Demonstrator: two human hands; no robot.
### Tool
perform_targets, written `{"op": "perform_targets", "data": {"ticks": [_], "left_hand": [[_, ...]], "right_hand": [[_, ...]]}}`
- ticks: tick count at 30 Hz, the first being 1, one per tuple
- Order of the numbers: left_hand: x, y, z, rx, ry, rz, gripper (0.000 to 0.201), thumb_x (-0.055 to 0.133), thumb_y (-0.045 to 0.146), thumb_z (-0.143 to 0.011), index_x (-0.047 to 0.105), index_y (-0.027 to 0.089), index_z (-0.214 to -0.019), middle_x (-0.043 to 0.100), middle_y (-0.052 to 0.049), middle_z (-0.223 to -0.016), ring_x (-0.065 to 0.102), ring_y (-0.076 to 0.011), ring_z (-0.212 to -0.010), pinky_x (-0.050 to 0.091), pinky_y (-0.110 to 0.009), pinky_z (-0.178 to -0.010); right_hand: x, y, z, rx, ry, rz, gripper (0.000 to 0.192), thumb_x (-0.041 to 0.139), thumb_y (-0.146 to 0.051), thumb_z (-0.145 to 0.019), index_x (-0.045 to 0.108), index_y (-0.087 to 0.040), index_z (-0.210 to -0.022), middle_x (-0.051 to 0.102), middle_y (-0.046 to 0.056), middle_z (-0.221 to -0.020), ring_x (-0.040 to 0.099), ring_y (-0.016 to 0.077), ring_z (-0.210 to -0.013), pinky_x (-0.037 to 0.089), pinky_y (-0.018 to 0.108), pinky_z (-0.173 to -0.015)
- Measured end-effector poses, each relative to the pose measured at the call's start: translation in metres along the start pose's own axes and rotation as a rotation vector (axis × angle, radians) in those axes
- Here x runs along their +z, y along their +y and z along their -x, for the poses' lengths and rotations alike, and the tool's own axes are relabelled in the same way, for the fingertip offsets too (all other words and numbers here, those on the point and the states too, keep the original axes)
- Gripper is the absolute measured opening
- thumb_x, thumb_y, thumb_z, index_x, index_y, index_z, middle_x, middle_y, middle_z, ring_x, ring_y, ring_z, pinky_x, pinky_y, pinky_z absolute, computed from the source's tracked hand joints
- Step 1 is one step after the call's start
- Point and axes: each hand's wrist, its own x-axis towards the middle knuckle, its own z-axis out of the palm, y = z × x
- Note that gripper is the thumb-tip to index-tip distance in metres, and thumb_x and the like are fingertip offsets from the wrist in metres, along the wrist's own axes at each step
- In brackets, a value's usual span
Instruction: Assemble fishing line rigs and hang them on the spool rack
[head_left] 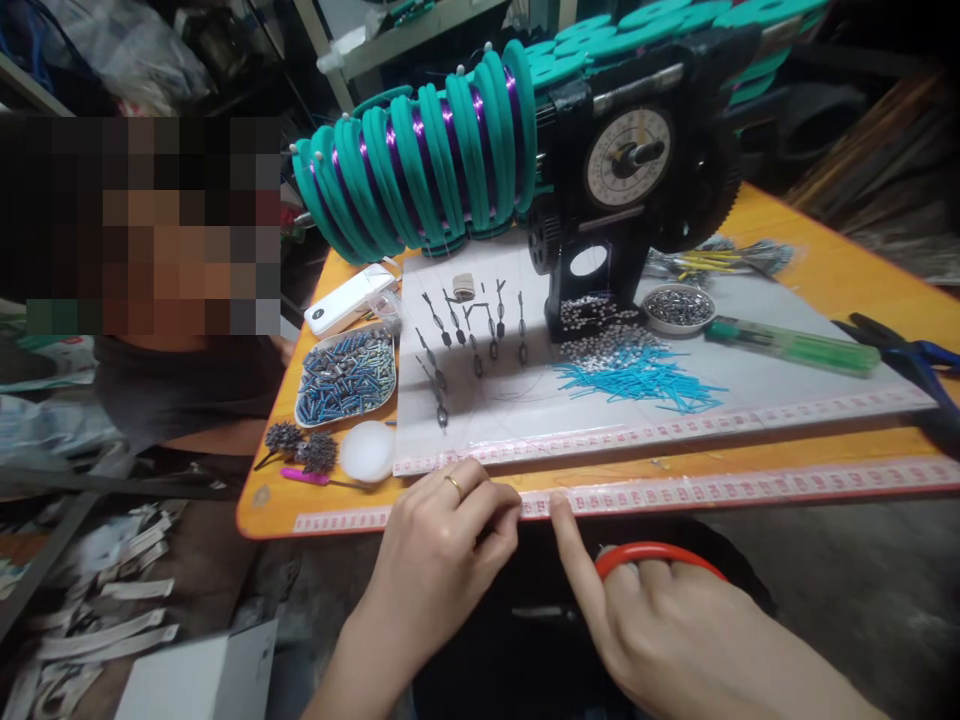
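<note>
My left hand [442, 555], with a ring on one finger, has its fingertips pinched together at the near edge of the orange table [825, 270], on the pink measuring tape [750, 490] stuck along that edge. Whether a thin wire is pinched there I cannot tell. My right hand [660, 620] points its forefinger at the same tape just right of the left fingers and has a red-handled tool [652, 553] looped in its other fingers.
A white mat [600, 400] carries several small wired parts [469, 335], a heap of blue tubes [637, 375], a metal dish [679, 307] and a green screwdriver [795, 345]. A teal winding machine [435, 150] with a dial [628, 155] stands behind. A tray of parts [346, 375] lies left. A person sits beyond.
</note>
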Motion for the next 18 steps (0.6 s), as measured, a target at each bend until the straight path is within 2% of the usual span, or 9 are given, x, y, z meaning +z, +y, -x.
{"op": "perform_targets", "data": {"ticks": [4,10,12,14,16,18], "left_hand": [[-0.001,0.002,0.000,-0.006,-0.010,-0.020,0.011,0.059,0.009,-0.091,0.065,0.016,-0.086,0.062,-0.003,-0.079,0.057,-0.0159,-0.071,0.042,-0.029,-0.064],[0.003,0.004,0.001,-0.025,0.015,-0.041,0.011,0.059,0.007,-0.090,0.063,0.016,-0.084,0.061,-0.002,-0.077,0.056,-0.0156,-0.069,0.040,-0.029,-0.063],[0.005,0.005,0.002,-0.039,0.043,-0.006,0.012,0.059,0.006,-0.089,0.062,0.016,-0.082,0.060,-0.002,-0.076,0.055,-0.0158,-0.070,0.041,-0.030,-0.065],[0.007,0.008,0.003,-0.054,0.103,0.076,0.014,0.059,0.004,-0.088,0.062,0.016,-0.081,0.060,-0.003,-0.077,0.055,-0.0163,-0.073,0.043,-0.030,-0.068],[0.009,0.013,0.005,-0.069,0.196,0.180,0.015,0.060,0.002,-0.086,0.063,0.016,-0.082,0.062,-0.003,-0.079,0.057,-0.0172,-0.081,0.046,-0.031,-0.075],[0.011,0.018,0.008,-0.091,0.278,0.272,0.017,0.062,0.001,-0.082,0.064,0.018,-0.084,0.064,-0.002,-0.082,0.059,-0.0184,-0.092,0.048,-0.034,-0.085]], "right_hand": [[-0.001,0.000,0.000,0.003,-0.035,-0.017,0.060,0.039,-0.007,-0.075,0.045,0.001,-0.134,0.043,-0.001,-0.053,0.042,0.0148,-0.045,0.026,0.028,-0.050],[0.008,0.017,0.007,0.008,-0.011,-0.202,0.054,0.032,-0.004,-0.083,0.040,-0.005,-0.137,0.046,-0.004,-0.052,0.045,0.0130,-0.039,0.026,0.027,-0.044],[0.011,0.019,0.013,0.033,0.016,-0.333,0.046,0.026,-0.006,-0.092,0.040,-0.008,-0.136,0.049,-0.006,-0.053,0.049,0.0106,-0.040,0.030,0.025,-0.044],[0.012,0.016,0.018,0.092,0.023,-0.551,0.034,0.024,-0.020,-0.102,0.044,-0.011,-0.127,0.054,-0.007,-0.057,0.055,0.0079,-0.045,0.036,0.022,-0.046],[0.009,0.008,0.023,0.160,-0.056,-0.771,0.025,0.032,-0.033,-0.104,0.047,-0.016,-0.114,0.059,-0.007,-0.062,0.060,0.0065,-0.051,0.039,0.019,-0.048],[0.006,-0.003,0.024,0.244,-0.198,-0.931,0.015,0.043,-0.033,-0.101,0.048,-0.020,-0.105,0.063,-0.007,-0.069,0.065,0.0065,-0.058,0.041,0.017,-0.051]]}}
